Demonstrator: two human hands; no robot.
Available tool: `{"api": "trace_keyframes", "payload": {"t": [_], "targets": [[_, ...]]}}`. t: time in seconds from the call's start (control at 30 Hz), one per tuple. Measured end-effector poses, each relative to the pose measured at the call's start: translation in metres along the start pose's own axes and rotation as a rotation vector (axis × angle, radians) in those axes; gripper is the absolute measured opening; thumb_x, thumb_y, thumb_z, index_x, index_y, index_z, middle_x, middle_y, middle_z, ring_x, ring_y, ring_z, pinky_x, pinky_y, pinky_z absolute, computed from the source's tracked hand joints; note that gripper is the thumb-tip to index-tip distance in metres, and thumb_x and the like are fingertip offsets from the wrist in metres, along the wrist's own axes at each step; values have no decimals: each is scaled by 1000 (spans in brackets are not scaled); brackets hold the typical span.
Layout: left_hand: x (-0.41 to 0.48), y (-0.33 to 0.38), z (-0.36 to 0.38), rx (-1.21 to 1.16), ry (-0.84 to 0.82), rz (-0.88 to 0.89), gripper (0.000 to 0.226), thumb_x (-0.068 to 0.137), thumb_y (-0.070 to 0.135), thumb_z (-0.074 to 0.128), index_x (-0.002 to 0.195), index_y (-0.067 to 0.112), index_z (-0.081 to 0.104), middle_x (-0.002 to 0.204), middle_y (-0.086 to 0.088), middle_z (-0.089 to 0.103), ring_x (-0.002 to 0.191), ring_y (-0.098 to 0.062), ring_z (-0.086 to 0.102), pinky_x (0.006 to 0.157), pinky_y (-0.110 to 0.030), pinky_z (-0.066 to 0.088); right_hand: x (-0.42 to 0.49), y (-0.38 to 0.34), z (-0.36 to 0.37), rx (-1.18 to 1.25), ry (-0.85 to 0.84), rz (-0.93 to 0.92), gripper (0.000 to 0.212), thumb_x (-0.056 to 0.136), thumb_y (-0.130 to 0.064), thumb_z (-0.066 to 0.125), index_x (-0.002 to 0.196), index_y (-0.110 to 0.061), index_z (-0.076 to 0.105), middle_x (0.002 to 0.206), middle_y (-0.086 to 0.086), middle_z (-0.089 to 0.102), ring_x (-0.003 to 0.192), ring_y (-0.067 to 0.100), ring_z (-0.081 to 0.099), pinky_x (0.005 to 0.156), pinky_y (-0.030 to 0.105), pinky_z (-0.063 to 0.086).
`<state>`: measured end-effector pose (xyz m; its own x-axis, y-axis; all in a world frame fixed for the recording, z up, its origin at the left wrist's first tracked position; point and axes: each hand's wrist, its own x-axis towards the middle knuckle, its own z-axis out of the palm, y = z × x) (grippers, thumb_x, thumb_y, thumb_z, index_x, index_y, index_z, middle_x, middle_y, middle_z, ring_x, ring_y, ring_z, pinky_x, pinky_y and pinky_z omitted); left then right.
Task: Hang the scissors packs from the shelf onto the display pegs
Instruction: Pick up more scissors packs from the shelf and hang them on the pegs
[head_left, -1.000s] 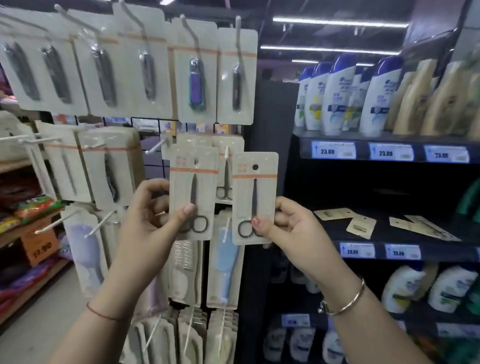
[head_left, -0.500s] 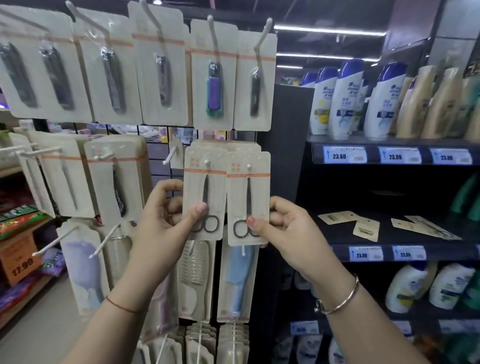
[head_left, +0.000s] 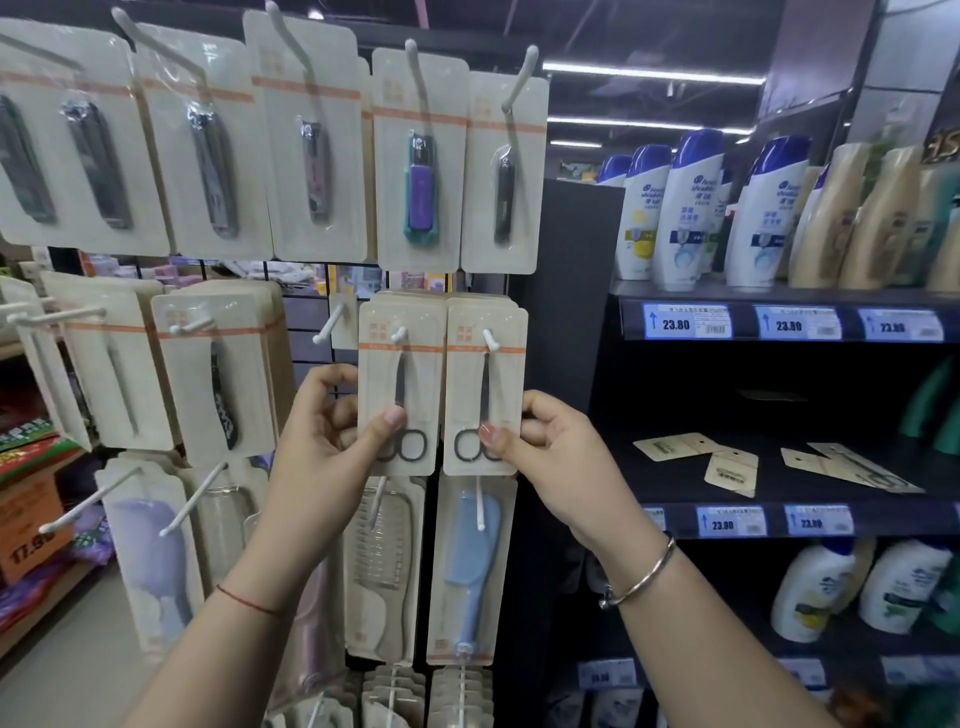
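Observation:
Two beige scissors packs hang side by side on the middle row of white pegs. My left hand (head_left: 332, 441) pinches the lower part of the left scissors pack (head_left: 402, 364), whose hole sits over the left peg (head_left: 399, 335). My right hand (head_left: 545, 447) pinches the lower edge of the right scissors pack (head_left: 485, 374), threaded on the right peg (head_left: 491, 339). More identical packs hang behind both. Several loose scissors packs (head_left: 852, 470) lie flat on the dark shelf (head_left: 779, 499) at right.
Nail clipper cards (head_left: 421, 166) hang on the row above and brush packs (head_left: 470, 566) below. An empty peg (head_left: 327, 325) juts out just left of the scissors. Shampoo bottles (head_left: 685, 208) fill the upper right shelf. Snack shelves stand at far left.
Both hands moved the two scissors packs up and toward the rack. The packs went from held free in front of the pegs to threaded on them.

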<state>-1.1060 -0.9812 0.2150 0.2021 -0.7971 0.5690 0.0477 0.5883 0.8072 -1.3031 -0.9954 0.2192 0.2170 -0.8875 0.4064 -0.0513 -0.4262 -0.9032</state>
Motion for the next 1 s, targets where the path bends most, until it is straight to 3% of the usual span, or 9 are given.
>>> {"api": "trace_keyframes", "payload": {"t": [0.17, 0.27, 0.37, 0.43, 0.5, 0.83, 1.0], "targets": [[7, -4, -1, 20, 6, -7, 26, 85, 8, 65, 98, 26, 51, 85, -3, 75, 73, -20, 68, 68, -33, 55, 10, 5, 2, -10, 3, -2, 13, 89, -15, 67, 100, -9, 66, 79, -2, 78, 73, 3, 72, 67, 13, 53], [12, -8, 0, 18, 1, -13, 26, 83, 12, 66, 95, 30, 52, 85, 1, 76, 70, -14, 68, 65, -27, 56, 15, 6, 1, -29, 10, 5, 13, 89, -15, 67, 101, -10, 66, 83, 1, 78, 76, 5, 73, 70, 16, 54], [16, -12, 1, 21, 5, -13, 26, 85, 9, 65, 96, 28, 51, 85, 0, 76, 71, -13, 69, 64, -24, 57, 18, 5, 0, -54, 32, 9, 12, 89, -18, 68, 99, -12, 66, 87, 5, 79, 81, 20, 75, 78, 36, 60], [17, -13, 2, 33, 2, -4, 25, 85, 8, 64, 97, 26, 51, 85, -2, 75, 71, -12, 70, 63, -22, 57, 18, 5, -1, -64, 42, 10, 14, 89, -19, 68, 100, -11, 66, 89, 7, 79, 91, 37, 70, 87, 54, 53], [17, -14, 3, 36, 1, 1, 25, 86, 7, 64, 97, 26, 51, 85, -2, 75, 71, -11, 70, 64, -21, 57, 19, 6, -1, -62, 46, 13, 16, 88, -19, 68, 101, -10, 65, 89, 7, 78, 94, 39, 68, 88, 60, 50], [18, -15, 2, 34, 5, -7, 27, 86, 5, 63, 98, 25, 50, 83, 3, 77, 68, -9, 69, 63, -20, 57, 23, 12, -5, -63, 13, -2, 13, 89, -19, 68, 101, -13, 66, 90, 4, 79, 88, 18, 75, 87, 34, 58], [18, -15, 0, 55, -10, -18, 25, 84, 9, 65, 98, 24, 51, 87, 0, 77, 70, -12, 69, 64, -23, 57, 22, 11, -5, -52, 8, 16, 15, 89, -19, 68, 103, -13, 66, 93, 6, 79, 95, 33, 72, 89, 53, 54]]}}
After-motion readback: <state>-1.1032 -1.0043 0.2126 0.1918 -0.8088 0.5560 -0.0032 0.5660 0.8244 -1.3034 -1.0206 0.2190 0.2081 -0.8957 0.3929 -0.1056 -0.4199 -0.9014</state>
